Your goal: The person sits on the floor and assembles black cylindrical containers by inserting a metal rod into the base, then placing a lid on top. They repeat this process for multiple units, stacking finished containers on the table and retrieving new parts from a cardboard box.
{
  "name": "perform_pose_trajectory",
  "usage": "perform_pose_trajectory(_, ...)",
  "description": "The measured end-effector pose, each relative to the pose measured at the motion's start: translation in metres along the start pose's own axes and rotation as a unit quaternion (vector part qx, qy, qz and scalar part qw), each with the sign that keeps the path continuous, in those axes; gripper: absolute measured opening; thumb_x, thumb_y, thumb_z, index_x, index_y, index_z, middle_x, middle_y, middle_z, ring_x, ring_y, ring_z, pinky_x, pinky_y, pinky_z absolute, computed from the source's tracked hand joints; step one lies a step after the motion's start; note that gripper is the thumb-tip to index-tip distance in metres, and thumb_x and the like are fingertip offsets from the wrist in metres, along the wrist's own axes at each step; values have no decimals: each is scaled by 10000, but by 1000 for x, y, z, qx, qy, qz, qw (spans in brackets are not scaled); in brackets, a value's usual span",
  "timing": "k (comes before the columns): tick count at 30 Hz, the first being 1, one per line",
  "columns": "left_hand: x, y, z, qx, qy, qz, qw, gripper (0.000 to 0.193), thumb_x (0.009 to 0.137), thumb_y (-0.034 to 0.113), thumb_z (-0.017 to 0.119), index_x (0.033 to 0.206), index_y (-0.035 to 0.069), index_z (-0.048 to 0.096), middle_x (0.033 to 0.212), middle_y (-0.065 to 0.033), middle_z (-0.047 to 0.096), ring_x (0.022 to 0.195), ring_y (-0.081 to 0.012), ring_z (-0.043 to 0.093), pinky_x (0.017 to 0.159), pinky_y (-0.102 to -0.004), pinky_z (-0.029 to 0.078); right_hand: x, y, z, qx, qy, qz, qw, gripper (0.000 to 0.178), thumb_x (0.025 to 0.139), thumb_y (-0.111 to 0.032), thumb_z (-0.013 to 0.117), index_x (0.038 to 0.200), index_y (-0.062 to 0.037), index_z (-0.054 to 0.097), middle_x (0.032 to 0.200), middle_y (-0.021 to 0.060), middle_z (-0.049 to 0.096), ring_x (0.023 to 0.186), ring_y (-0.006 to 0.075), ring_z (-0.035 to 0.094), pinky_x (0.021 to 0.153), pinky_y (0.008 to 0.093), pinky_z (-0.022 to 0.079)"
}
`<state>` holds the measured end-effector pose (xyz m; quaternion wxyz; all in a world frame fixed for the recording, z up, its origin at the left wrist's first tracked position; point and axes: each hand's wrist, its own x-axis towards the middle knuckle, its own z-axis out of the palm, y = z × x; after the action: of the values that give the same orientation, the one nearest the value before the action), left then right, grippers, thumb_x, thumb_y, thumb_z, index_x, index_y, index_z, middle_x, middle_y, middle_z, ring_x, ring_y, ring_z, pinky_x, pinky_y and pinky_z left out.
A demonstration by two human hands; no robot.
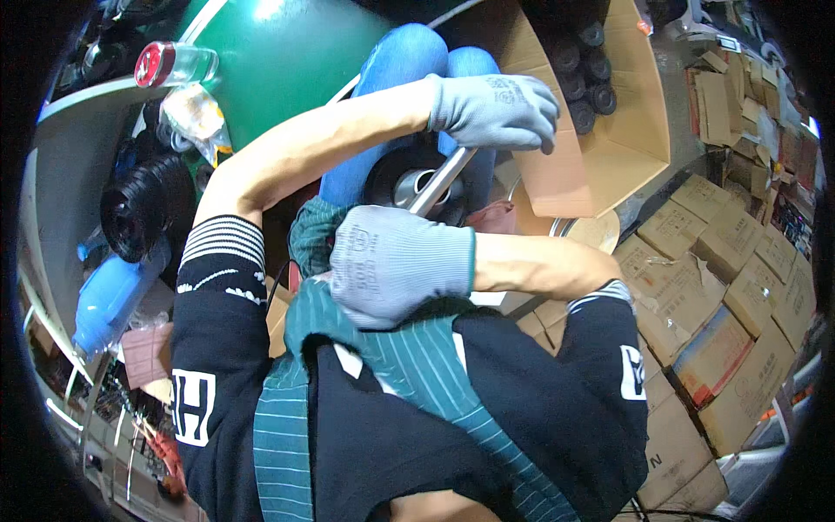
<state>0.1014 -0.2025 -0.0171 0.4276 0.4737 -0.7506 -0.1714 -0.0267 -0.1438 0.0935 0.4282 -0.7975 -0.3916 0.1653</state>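
Observation:
A grey metal bar [444, 181] runs slantwise between my two gloved hands, over my lap. My left hand [497, 111], in a grey glove, is closed around its upper end, fingers curled to the right. Nearer my chest, my right hand [396, 265] is closed in a fist at the bar's lower end, which the glove hides. Beneath the bar, between my thighs, sits a round black part [383, 178] with a shiny metal ring [410, 184] at its middle. The bar and my hands cover some of that part.
An open cardboard box [639, 130] holding several black round parts [584, 87] stands at the far right. Stacked cartons [696, 226] fill the right. Toward the left are a green tabletop [287, 61], a red-lidded jar [174, 65], black rings [135, 209] and a blue bottle [113, 296].

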Motion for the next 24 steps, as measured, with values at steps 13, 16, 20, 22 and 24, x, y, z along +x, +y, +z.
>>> perform_pose_trajectory(13, -79, 33, -48, -148, 230, -259, 926, 718, 1151, 571, 382, 968, 35, 824, 710, -30, 642, 655, -112, 548, 624, -276, 443, -109, -6, 21, 266, 581, 19, 769, 603, 1129, -449, 446, 1488, 26, 543, 1460, 216, 621, 1416, 325, 563, 1247, 488, 378)
perform_pose_trajectory(16, -173, 54, -65, -189, 394, -432, 789, 770, 1142, 622, 323, 996, 43, 809, 713, 1, 594, 647, -94, 511, 618, -258, 404, -136, 2, 25, 209, 603, 207, 741, 760, 1134, -478, 445, 1685, 21, 286, 1674, 216, 443, 1573, 346, 414, 1332, 509, 252)
perform_pose_trajectory(20, -262, 78, -48, -179, 409, -516, 731, 569, 1123, 537, 520, 994, 49, 782, 711, 56, 520, 625, -71, 431, 588, -275, 364, -134, 12, 69, 37, 391, 334, 857, 1034, 830, -404, 910, 1654, -45, 398, 1715, 276, 333, 1598, 402, 352, 1296, 512, 304)
perform_pose_trajectory(22, -283, 67, -25, -161, 485, -516, 687, 379, 1099, 401, 659, 985, 55, 765, 722, 84, 508, 636, -46, 414, 577, -261, 336, -124, 15, 72, 17, 354, 314, 881, 1101, 697, -480, 987, 1595, -59, 509, 1704, 307, 332, 1583, 448, 363, 1285, 513, 328)
perform_pose_trajectory(24, -300, 45, -1, -121, 543, -541, 631, 283, 1078, 334, 726, 976, 71, 749, 737, 98, 517, 662, -11, 408, 572, -235, 314, -124, 14, 68, 24, 369, 313, 875, 1056, 678, -448, 998, 1561, -70, 561, 1704, 278, 367, 1555, 433, 418, 1259, 510, 375)
